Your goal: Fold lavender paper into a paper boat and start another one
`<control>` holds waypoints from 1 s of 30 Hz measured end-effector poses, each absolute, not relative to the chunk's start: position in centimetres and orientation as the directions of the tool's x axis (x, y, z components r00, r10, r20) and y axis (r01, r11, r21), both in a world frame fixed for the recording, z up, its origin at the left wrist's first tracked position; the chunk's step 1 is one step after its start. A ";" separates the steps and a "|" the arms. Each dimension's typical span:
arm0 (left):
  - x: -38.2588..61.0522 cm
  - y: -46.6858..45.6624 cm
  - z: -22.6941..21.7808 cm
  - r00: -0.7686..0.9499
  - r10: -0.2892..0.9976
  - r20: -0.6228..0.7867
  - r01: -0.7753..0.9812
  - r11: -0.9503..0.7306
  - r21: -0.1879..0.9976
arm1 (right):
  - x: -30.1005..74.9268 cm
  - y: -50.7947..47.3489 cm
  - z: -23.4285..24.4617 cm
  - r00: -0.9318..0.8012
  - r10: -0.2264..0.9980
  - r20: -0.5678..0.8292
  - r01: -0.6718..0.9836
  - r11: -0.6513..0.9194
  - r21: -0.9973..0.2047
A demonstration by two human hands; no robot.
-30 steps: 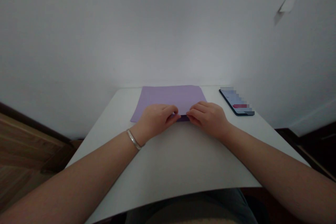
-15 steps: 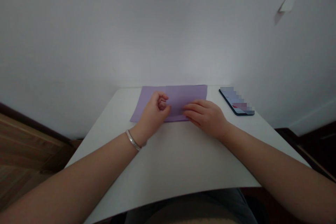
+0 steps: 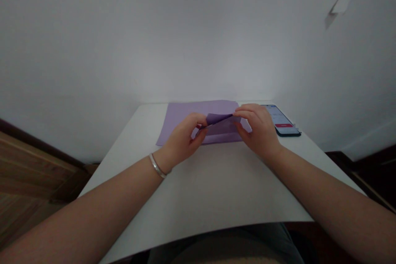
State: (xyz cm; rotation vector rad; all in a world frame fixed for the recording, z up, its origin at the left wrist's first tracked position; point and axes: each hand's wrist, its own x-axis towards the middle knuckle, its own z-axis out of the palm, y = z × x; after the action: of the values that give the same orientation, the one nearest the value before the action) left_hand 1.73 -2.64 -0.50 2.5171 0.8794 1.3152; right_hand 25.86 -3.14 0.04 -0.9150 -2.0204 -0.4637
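Note:
Purple paper (image 3: 185, 111) lies at the far side of the white table (image 3: 198, 189), close to the wall. Its near edge is raised and bent back in the middle, making a darker purple fold (image 3: 216, 119). My left hand (image 3: 187, 134) pinches the lifted edge at its left end, thumb below and fingers above; a silver bangle (image 3: 157, 166) circles that wrist. At the right end of the fold, my right hand (image 3: 258, 128) grips the same edge between thumb and fingertips. Whether the lifted part is a separate sheet I cannot tell.
A phone (image 3: 283, 121) with a lit screen lies to the right of the paper, partly behind my right hand. A pale wall (image 3: 198, 41) rises straight behind the table. Wooden panelling (image 3: 27, 181) stands low on the left.
The paper's near edge has come up off the table and bends back between my hands. My right hand has shifted right, and my left hand's fingers have closed on the edge.

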 end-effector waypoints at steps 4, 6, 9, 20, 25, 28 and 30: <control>1.4 -2.9 -0.2 0.542 0.593 0.595 0.403 -0.805 0.435 | 25.7 -3.4 0.1 -0.406 0.429 0.807 0.723 0.691 -0.005; 1.3 -2.9 -0.3 0.560 0.622 0.547 0.435 -0.783 0.445 | 25.8 -3.4 0.1 -0.441 0.429 0.788 0.694 0.720 -0.004; 1.3 -2.5 -0.7 0.546 0.605 0.579 0.472 -0.794 0.384 | 25.8 -3.5 0.2 -0.526 0.382 0.760 0.616 0.787 0.030; 1.5 -1.7 -1.5 0.336 0.760 0.557 0.607 -0.627 0.489 | 25.4 -3.3 0.2 -0.843 0.388 0.373 0.425 0.905 0.021; 1.2 -1.3 -1.6 0.241 0.837 0.492 0.600 -0.527 0.602 | 25.5 -3.2 0.4 -0.823 0.518 0.234 0.488 0.855 -0.177; 1.1 -1.1 -1.7 0.238 0.853 0.464 0.601 -0.505 0.619 | 25.7 -3.2 0.5 -0.813 0.542 0.214 0.490 0.834 -0.253; 1.2 -1.2 -1.7 0.245 0.854 0.458 0.614 -0.503 0.609 | 25.7 -3.2 0.5 -0.823 0.530 0.203 0.468 0.837 -0.284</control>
State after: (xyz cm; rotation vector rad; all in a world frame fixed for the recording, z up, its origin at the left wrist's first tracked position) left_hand 1.21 -1.20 -1.74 2.2180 1.3593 1.1193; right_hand 25.65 -3.15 0.47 -0.7614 -2.7426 0.3226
